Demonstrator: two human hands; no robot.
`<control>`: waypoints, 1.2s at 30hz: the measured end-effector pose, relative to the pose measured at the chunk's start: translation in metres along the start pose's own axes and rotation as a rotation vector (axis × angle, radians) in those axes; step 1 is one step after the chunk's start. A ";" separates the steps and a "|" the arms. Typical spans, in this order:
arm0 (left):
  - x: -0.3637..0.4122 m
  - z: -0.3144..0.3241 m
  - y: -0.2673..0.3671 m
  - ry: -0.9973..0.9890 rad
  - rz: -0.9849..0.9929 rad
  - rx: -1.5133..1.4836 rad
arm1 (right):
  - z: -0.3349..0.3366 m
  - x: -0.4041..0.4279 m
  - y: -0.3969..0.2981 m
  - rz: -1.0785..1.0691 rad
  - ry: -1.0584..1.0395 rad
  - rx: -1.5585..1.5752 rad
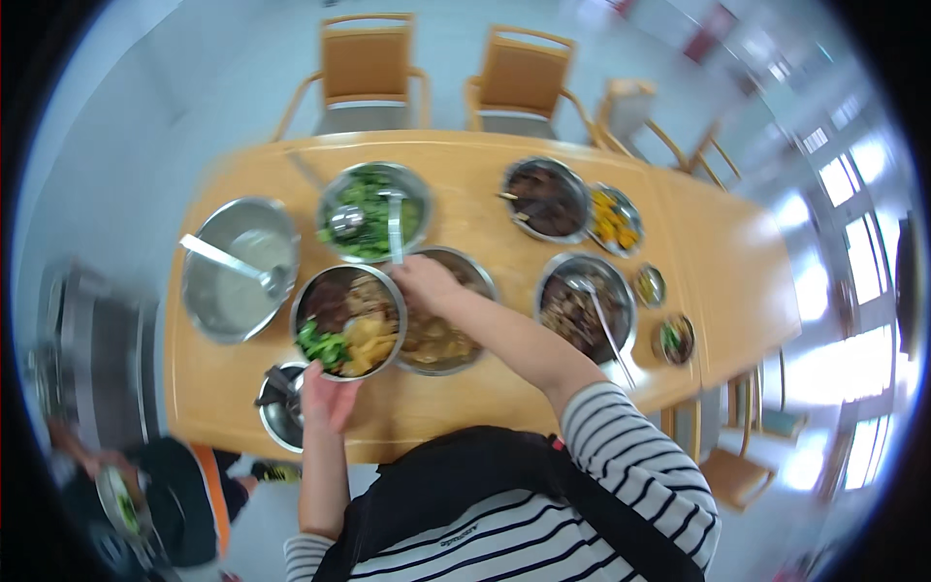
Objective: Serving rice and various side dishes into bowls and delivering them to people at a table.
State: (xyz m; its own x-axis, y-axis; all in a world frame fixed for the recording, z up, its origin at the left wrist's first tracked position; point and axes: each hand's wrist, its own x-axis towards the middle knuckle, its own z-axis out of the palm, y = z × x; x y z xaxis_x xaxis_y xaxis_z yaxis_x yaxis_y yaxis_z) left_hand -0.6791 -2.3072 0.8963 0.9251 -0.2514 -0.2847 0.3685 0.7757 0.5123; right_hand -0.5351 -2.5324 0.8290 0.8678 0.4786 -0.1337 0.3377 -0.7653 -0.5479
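Note:
My left hand point(331, 396) holds up a metal bowl point(401, 302) from below and its near side. Inside it are leafy greens point(324, 345), yellow chunks point(367, 342), dark reddish-brown food point(326, 302) and pale brown pieces point(364, 295). My right hand point(425, 280) reaches across just beyond this bowl, its fingers closed at the near end of a metal ladle handle point(395, 229). The ladle head point(347, 218) rests over chopped greens point(367, 189) in a larger metal basin point(422, 196). Partly hidden under my right arm is a basin point(486, 280) of yellowish stew.
A large basin point(193, 302) of whitish liquid with a ladle stands left. Tongs or similar utensils lie in a small bowl point(280, 433). Rightward are basins of dark food point(549, 204) and brown pieces point(582, 320), plus small dishes. Another person point(174, 502) holds a bowl at lower left.

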 end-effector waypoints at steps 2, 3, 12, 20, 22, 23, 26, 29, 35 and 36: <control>0.002 0.014 -0.008 0.007 0.030 -0.024 | -0.014 -0.028 -0.015 -0.141 0.192 -0.071; 0.001 0.021 -0.013 0.020 0.037 -0.010 | -0.023 -0.049 -0.019 -0.105 0.213 -0.059; -0.029 0.091 -0.092 -0.034 -0.045 0.022 | -0.113 -0.385 0.120 0.757 1.196 0.627; -0.105 0.135 -0.239 0.098 0.018 -0.019 | -0.040 -0.590 0.312 0.972 1.224 1.583; -0.134 0.156 -0.270 0.127 0.003 -0.036 | -0.033 -0.603 0.336 0.678 1.061 1.895; -0.146 0.161 -0.289 0.095 0.015 -0.060 | -0.033 -0.608 0.345 0.650 1.013 1.920; -0.197 0.178 -0.333 0.203 0.063 -0.143 | -0.032 -0.636 0.348 0.576 0.878 2.006; -0.240 0.167 -0.358 0.189 0.097 -0.152 | -0.031 -0.661 0.340 0.373 0.829 2.005; -0.383 0.166 -0.411 0.257 0.320 -0.241 | -0.017 -0.722 0.263 0.405 0.391 1.899; -0.410 0.166 -0.423 0.271 0.371 -0.262 | -0.011 -0.732 0.249 0.429 0.286 1.867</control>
State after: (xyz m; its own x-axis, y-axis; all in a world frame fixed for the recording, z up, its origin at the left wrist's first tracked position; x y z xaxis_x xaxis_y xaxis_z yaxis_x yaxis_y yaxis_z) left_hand -1.1996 -2.6285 0.9304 0.9192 0.1996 -0.3394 -0.0471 0.9115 0.4085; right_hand -1.0823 -3.0785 0.7999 0.8641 0.1918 -0.4653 -0.4668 0.6510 -0.5985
